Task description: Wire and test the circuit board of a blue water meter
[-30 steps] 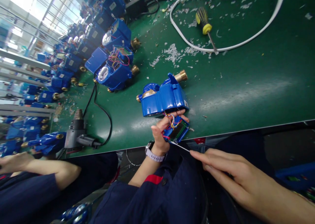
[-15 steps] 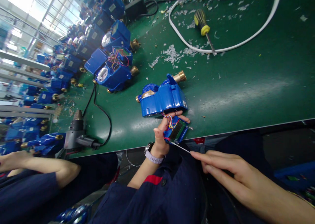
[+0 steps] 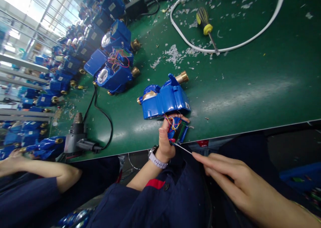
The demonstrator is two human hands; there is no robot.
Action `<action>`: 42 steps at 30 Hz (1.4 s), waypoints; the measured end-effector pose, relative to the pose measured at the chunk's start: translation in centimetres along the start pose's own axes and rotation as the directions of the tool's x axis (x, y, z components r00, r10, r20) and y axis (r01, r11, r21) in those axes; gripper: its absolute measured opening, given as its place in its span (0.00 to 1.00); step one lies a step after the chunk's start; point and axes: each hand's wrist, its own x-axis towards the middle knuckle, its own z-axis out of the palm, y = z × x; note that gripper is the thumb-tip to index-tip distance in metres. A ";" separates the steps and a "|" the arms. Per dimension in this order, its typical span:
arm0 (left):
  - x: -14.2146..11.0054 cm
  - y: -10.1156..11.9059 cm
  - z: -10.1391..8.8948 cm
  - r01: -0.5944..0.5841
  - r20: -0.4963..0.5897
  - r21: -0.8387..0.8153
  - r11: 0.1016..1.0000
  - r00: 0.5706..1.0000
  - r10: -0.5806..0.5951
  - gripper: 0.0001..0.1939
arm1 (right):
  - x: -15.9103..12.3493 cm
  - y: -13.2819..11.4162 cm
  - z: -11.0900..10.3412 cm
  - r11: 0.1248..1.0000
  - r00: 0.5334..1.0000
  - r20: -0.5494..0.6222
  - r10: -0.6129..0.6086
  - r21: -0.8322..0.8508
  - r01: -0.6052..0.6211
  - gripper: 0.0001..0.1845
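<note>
My left hand holds a small circuit board in blue plastic at the bench edge, its fingers partly hidden behind it. Red, yellow and white wires run from the board up to a blue water meter lying on its side, with a brass threaded end. My right hand is closed on a thin whitish stick. The stick's far tip meets or nearly meets the board's lower corner; exact contact cannot be made out.
A yellow-black screwdriver lies within a white cable loop. An open meter and many others stand left. A heat gun rests near the edge, beside a co-worker's arm. White scraps litter the green bench.
My left thumb has shifted slightly and the board has turned a little in my hand. The stick's tip stays at the board's lower corner. The co-worker's hand at the left has moved.
</note>
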 end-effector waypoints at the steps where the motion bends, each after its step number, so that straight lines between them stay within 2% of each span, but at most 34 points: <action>1: 0.0 0.1 0.0 0.003 0.003 0.002 1.000 1.000 -0.003 0.35 | -0.1 0.2 0.1 0.994 0.998 -0.009 -0.062 -0.088 0.061 0.24; 4: 0.0 0.3 0.0 0.005 0.010 0.032 0.999 1.000 -0.005 0.35 | -0.4 0.5 0.1 0.935 0.979 0.000 -0.202 -0.297 0.193 0.30; 6: 0.0 0.3 0.0 -0.007 0.027 0.040 0.999 1.000 0.006 0.34 | -0.4 0.4 0.0 0.962 0.988 0.008 -0.156 -0.226 0.153 0.28; 8: -0.1 0.2 -0.1 -0.021 0.053 0.027 0.999 0.998 0.020 0.33 | -0.2 0.3 -0.1 0.997 0.999 0.013 -0.044 -0.061 0.045 0.24; 10: -0.1 0.1 -0.1 -0.028 0.069 0.003 1.000 0.997 0.028 0.32 | -0.2 0.4 0.0 1.000 1.000 0.020 0.020 0.004 -0.020 0.22; 12: -0.1 0.0 -0.2 -0.033 0.078 -0.021 0.999 0.996 0.035 0.31 | -0.4 0.9 0.3 0.992 0.998 0.009 -0.063 -0.113 0.064 0.25; 14: 0.0 0.0 -0.2 -0.041 0.086 -0.030 0.999 0.995 0.043 0.31 | -0.7 1.6 0.7 0.937 0.981 0.004 -0.196 -0.294 0.188 0.30; 16: 0.0 0.0 -0.3 -0.040 0.090 -0.018 0.999 0.995 0.042 0.31 | -0.7 1.8 0.9 0.915 0.971 0.004 -0.241 -0.332 0.228 0.31; 17: 0.0 0.0 -0.4 -0.035 0.091 -0.006 0.999 0.995 0.035 0.31 | -0.7 1.8 1.0 0.945 0.981 0.005 -0.195 -0.267 0.189 0.30; 19: 0.0 0.1 -0.4 -0.026 0.090 0.012 1.000 0.996 0.025 0.32 | -0.5 1.4 1.0 0.999 0.999 0.024 -0.030 -0.038 0.030 0.26; 21: 0.1 0.1 -0.4 -0.028 0.088 0.015 0.999 0.996 0.027 0.32 | -0.4 1.3 1.1 0.992 0.998 0.029 0.061 0.108 -0.063 0.23; 22: 0.1 0.1 -0.4 -0.034 0.083 0.017 0.999 0.996 0.033 0.32 | -0.4 1.4 1.2 0.995 0.999 0.005 0.037 0.095 -0.037 0.23; 25: 0.2 0.2 -0.3 -0.042 0.064 0.025 0.999 0.997 0.041 0.32 | -0.5 1.9 1.6 0.985 0.986 -0.065 -0.150 -0.091 0.144 0.26; 26: 0.3 0.3 -0.3 -0.037 0.058 0.016 0.999 0.998 0.036 0.32 | -0.5 2.0 1.7 0.985 0.986 -0.060 -0.154 -0.090 0.148 0.26; 28: 0.4 0.4 -0.2 -0.004 0.049 -0.024 1.000 0.999 0.006 0.32 | -0.3 1.8 1.8 0.998 0.999 -0.014 -0.034 0.059 0.035 0.24; 30: 0.6 0.5 -0.2 0.033 0.032 -0.067 0.997 0.999 -0.031 0.33 | 0.0 1.5 1.9 0.972 0.995 0.035 0.089 0.215 -0.095 0.22; 31: 0.6 0.5 -0.2 0.042 0.024 -0.081 0.996 0.999 -0.040 0.33 | 0.2 1.4 2.0 0.967 0.995 0.027 0.099 0.234 -0.102 0.22; 32: 0.7 0.6 -0.1 0.043 0.016 -0.091 0.995 0.999 -0.041 0.33 | 0.2 1.4 2.1 0.976 0.998 -0.009 0.064 0.209 -0.060 0.22; 34: 0.9 0.7 0.0 0.029 0.002 -0.105 0.994 1.000 -0.029 0.33 | 0.3 1.6 2.3 0.991 0.994 -0.085 -0.072 0.105 0.081 0.22; 36: 0.9 0.9 0.1 0.035 -0.014 -0.128 0.991 0.999 -0.037 0.33 | 0.4 1.9 2.6 0.986 0.985 -0.114 -0.129 0.086 0.139 0.23; 40: 1.1 1.3 0.8 0.106 -0.052 -0.239 0.965 0.991 -0.122 0.33 | 0.7 1.6 2.6 0.934 0.997 -0.054 0.054 0.355 -0.031 0.20; 42: 1.2 1.6 1.2 0.115 -0.072 -0.278 0.954 0.988 -0.140 0.33 | 0.8 1.3 2.6 0.916 0.994 -0.055 0.092 0.395 -0.062 0.19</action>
